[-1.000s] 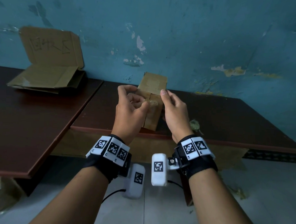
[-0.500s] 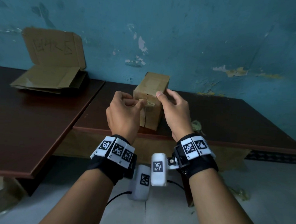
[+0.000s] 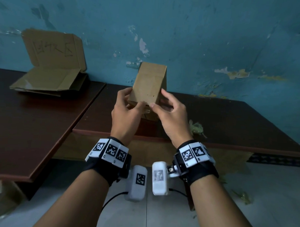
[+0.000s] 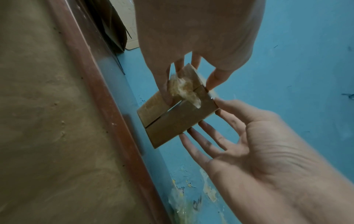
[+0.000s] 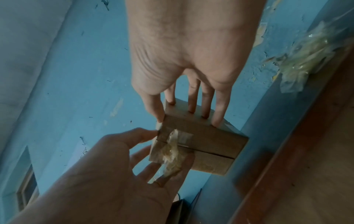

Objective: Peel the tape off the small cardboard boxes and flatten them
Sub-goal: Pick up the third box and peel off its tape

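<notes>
The box [image 3: 149, 82] is held in the air above the table [image 3: 230, 119], tipped back since a second ago so its long side faces the head camera and its taped end points down. A loose wad of tape [image 4: 182, 89] clings to that end, half peeled. The left hand [image 3: 127, 111] grips the box's left side with tape stuck at its fingers; the right hand [image 3: 171, 114] grips the right side. The seam shows open, so I judge flattening is near
</notes>
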A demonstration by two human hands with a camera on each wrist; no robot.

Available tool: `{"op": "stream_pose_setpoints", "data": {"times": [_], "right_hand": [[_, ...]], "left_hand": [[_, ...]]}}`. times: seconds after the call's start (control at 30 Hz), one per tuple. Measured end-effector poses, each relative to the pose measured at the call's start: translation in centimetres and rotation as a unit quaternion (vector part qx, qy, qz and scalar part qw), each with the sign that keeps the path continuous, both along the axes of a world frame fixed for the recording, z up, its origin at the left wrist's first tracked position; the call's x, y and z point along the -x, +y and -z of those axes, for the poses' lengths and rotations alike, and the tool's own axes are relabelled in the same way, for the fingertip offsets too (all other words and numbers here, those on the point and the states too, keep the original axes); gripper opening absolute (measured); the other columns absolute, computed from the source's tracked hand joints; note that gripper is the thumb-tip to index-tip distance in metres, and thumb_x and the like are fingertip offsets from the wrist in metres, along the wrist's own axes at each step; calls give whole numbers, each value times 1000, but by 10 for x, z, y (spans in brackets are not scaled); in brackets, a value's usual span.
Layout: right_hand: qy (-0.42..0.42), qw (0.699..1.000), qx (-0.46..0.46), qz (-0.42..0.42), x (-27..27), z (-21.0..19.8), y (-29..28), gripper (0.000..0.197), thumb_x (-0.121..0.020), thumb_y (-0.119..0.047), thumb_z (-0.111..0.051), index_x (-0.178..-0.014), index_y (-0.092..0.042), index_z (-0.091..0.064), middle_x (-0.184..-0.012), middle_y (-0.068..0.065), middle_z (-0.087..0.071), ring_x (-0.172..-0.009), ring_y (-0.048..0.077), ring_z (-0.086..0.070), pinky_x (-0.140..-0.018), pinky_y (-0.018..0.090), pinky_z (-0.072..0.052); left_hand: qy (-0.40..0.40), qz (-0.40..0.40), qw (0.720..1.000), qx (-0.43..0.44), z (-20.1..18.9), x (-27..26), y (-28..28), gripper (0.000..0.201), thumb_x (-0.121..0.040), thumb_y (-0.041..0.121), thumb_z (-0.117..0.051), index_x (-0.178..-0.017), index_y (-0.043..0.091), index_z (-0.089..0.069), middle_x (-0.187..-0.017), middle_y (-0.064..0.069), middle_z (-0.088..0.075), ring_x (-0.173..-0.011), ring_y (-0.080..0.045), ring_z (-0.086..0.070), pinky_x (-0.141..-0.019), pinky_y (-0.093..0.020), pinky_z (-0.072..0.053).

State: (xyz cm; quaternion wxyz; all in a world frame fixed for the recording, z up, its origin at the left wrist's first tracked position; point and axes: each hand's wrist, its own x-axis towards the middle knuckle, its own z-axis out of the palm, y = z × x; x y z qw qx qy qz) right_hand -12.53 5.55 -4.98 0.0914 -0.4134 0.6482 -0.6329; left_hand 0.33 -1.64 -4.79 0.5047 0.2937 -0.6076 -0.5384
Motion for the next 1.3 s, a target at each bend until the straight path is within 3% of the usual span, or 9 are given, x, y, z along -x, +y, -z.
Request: {"op": "stream_pose_setpoints", "data": {"times": [0.2, 0.37, 0.47, 0.6, 0.83, 1.0, 1.07, 1.17, 1.3], "right_hand": [[-4, 1000, 12, -11, 5, -3, 0, 62, -75, -50, -82, -135, -53, -67, -135, 0, -67, -127, 15, -65, -110, 43, -54], [9, 1000, 27, -8, 3, -6, 3, 59, -76, -48, -84, -133, -51, -69, -129, -1, -61, -123, 13, -67, -111, 42, -53], [12, 999, 30, -9, 2, -5, 5, 59, -77, -49, -86, -134, -47, -70, -128, 0, -62, -122, 11, -67, -110, 41, -54], [19, 999, 36, -1, 0, -6, 8, 60, -79, -52, -88, -135, -42, -71, -127, -1, -62, -122, 9, -66, -111, 40, -53], [16, 1000, 24, 13, -3, -9, 15, 44, -83, -51, -88, -122, -42, -70, -135, -7, -55, -130, 4, -55, -116, 39, -47], [-31, 999, 38, 22, -3, -8, 9, 46, -81, -65, -79, -115, -35, -68, -128, -7, -69, -126, 14, -63, -111, 48, -51], [-47, 998, 32, 29, -2, -9, 10, 48, -84, -62, -79, -116, -29, -66, -125, -5, -69, -120, 13, -65, -108, 47, -53], [-63, 997, 20, 30, 0, -6, 11, 50, -90, -47, -83, -127, -25, -58, -127, -4, -66, -118, 8, -65, -106, 40, -55], [-65, 998, 24, 12, 2, -5, 7, 69, -90, -44, -81, -149, -39, -46, -139, 0, -61, -125, 9, -63, -101, 28, -54]], "left_hand": [[21, 14, 999, -28, -2, -2, -2, 50, -81, 36, -78, -129, 35, -63, -119, 1, -75, -104, -19, -77, -91, -47, -65], [43, 31, 997, -47, 0, -1, -6, 47, -95, 14, -74, -139, 23, -61, -118, -2, -74, -103, -17, -77, -79, -30, -62], [52, 43, 996, -50, 1, 0, -8, 49, -97, 10, -72, -144, 20, -60, -120, -3, -74, -101, -15, -77, -77, -26, -61], [76, 47, 994, -57, -1, -2, -9, 51, -91, 19, -75, -141, 22, -65, -119, -4, -76, -107, -17, -76, -88, -34, -63], [89, 67, 991, -75, -1, 0, -11, 41, -99, 10, -69, -138, 25, -67, -121, -4, -77, -112, -18, -75, -97, -36, -60], [77, 88, 992, -54, -1, 3, -8, 43, -100, 6, -66, -139, 24, -63, -119, -2, -75, -102, -12, -76, -81, -26, -60], [72, 99, 992, -44, 0, 4, -6, 45, -99, 5, -65, -141, 22, -61, -119, -5, -74, -97, -9, -77, -76, -23, -60], [55, 95, 994, -27, 0, 5, -4, 48, -91, 20, -72, -136, 30, -61, -120, -3, -74, -107, -19, -76, -92, -42, -63], [62, 95, 993, -32, 0, 5, -2, 46, -86, 22, -73, -128, 28, -56, -121, -6, -73, -105, -24, -77, -98, -55, -62]]}}
